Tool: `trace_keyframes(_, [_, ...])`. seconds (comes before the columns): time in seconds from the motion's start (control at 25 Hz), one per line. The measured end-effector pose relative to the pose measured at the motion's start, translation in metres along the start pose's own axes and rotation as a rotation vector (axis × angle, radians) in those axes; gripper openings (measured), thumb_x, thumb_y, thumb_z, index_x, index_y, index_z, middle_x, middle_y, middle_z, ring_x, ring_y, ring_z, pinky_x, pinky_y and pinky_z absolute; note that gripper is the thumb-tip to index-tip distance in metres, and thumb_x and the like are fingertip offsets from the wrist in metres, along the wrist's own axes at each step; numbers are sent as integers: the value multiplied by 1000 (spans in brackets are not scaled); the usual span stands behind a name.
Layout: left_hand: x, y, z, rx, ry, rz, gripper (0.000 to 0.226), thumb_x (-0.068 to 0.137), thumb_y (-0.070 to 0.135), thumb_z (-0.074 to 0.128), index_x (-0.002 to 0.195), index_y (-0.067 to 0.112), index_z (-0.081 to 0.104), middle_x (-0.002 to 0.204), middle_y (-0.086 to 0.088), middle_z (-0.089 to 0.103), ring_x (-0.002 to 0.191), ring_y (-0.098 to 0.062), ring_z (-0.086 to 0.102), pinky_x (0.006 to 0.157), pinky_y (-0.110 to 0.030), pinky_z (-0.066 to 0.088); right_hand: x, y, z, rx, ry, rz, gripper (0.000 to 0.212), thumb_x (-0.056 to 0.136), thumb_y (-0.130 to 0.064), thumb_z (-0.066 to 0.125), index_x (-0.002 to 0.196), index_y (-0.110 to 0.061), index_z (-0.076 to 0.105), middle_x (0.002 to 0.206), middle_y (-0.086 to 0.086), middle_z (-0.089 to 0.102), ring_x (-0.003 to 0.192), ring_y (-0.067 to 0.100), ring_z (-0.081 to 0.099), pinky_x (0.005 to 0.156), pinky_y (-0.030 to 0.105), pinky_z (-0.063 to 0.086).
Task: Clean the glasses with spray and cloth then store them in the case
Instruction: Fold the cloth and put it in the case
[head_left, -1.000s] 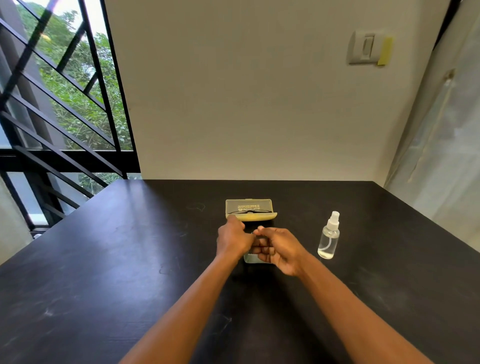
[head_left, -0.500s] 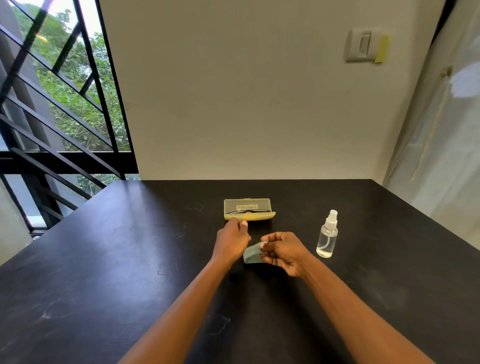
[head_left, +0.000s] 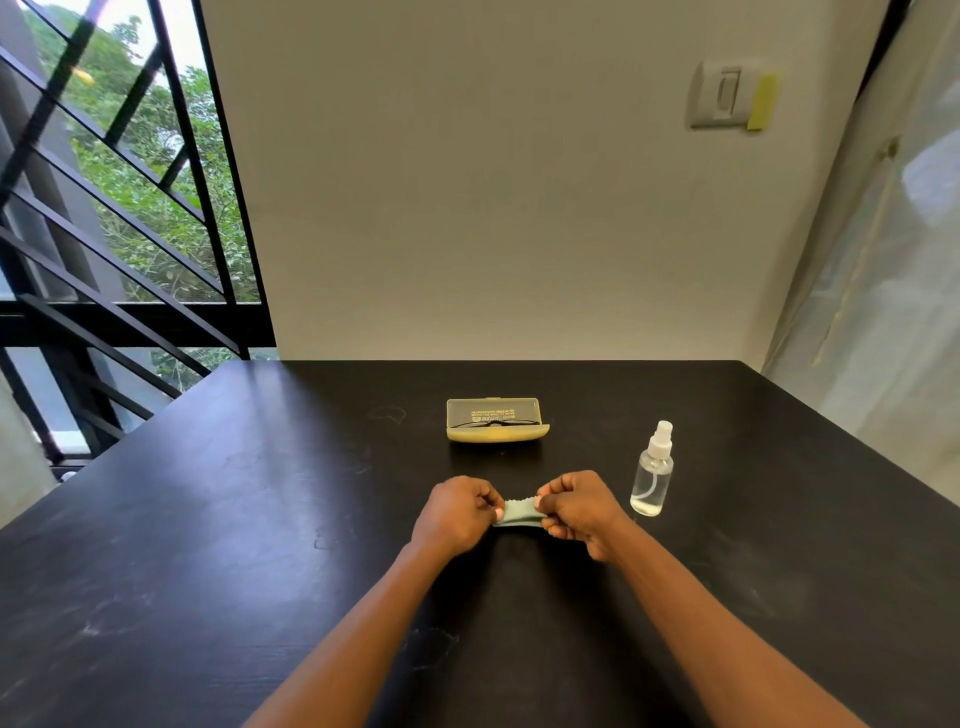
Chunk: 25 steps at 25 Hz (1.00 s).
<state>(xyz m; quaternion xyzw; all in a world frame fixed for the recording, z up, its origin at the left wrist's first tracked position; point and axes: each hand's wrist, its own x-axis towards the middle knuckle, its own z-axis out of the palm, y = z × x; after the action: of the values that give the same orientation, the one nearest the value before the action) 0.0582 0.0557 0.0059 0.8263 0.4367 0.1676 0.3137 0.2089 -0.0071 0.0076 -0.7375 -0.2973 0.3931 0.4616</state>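
Note:
A yellow glasses case (head_left: 496, 434) stands open on the black table (head_left: 208, 545), its clear lid raised toward the wall. Dark-framed glasses (head_left: 491, 423) lie inside it. Nearer to me, a small grey-green cloth (head_left: 517, 513) is stretched between both hands just above the table. My left hand (head_left: 457, 512) pinches its left end and my right hand (head_left: 576, 506) pinches its right end. A clear spray bottle (head_left: 653, 473) with a white nozzle stands upright just right of my right hand.
The table's far edge meets a plain wall. A barred window is at the left, and a curtain hangs at the right. A wall switch (head_left: 722, 98) sits high on the wall.
Both hands drew back from the case toward me. The left hand, near the case before, has taken the cloth's left end, and the cloth is now pulled out between the hands.

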Motion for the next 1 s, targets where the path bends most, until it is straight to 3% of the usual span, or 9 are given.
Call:
trace_keyframes(0.28, [2,0,4,16,27,-21,16,85,18,62,101,19,65,105,-1,65,89,-9,56,85,-28,50,2,3,2,-145,75,-26,9,81,-3,67,79,-9,61,76,12,63,48,13,54,43,19,48])
trace_keyframes(0.36, [4,0,4,9,64,-78,9,85,23,62,92,17,62,99,-4,64,84,-11,55,82,-30,51,3,3,1,-127,73,-14,11,80,-2,68,80,-9,60,78,13,63,48,13,54,43,19,48])
trace_keyframes(0.44, [7,1,6,36,88,-178,21,87,34,59,82,14,59,100,-8,61,86,-17,57,83,-35,52,3,3,1,-109,71,-4,12,80,-3,69,81,-9,59,81,13,63,48,13,54,43,19,47])
trace_keyframes(0.56, [10,7,8,92,62,-307,37,84,48,57,92,12,54,126,-14,44,109,-27,48,92,-37,46,3,4,2,-110,74,-7,12,80,-3,69,80,-10,59,80,13,63,47,12,54,43,19,48])
trace_keyframes(0.68, [11,13,8,96,32,-359,49,79,46,65,109,11,51,132,-15,39,116,-29,42,98,-40,42,4,3,2,-103,84,-5,13,80,-3,69,80,-10,58,83,14,64,48,12,54,45,19,49])
trace_keyframes(0.84, [14,16,11,63,16,-376,43,76,40,71,104,13,52,121,-12,51,108,-26,48,93,-38,45,4,4,3,-74,85,1,20,79,0,69,82,-12,53,87,15,62,47,13,53,41,19,47])
trace_keyframes(1.0, [16,18,9,-214,75,-346,22,79,24,70,90,10,59,94,-10,64,83,-17,59,74,-29,51,4,1,1,-61,57,19,21,78,1,69,82,-12,53,85,15,62,46,13,53,43,20,48])
